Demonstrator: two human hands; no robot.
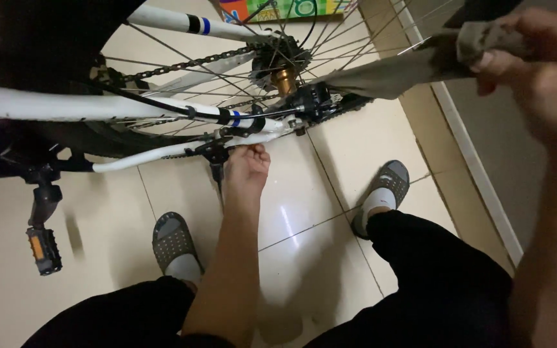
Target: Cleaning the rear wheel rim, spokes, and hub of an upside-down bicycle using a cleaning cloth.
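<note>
A white bicycle frame runs across the upper left of the frame, with the rear wheel and its chain at the top centre. The left hand reaches up at the centre and touches the lower white tube near the black kickstand mount; its fingers are curled together, though what they grip cannot be told. At the upper right, the right hand has its fingers clamped on a greyish rag stretched toward the wheel hub. A pedal hangs at the lower left above the pale tiled floor
</note>
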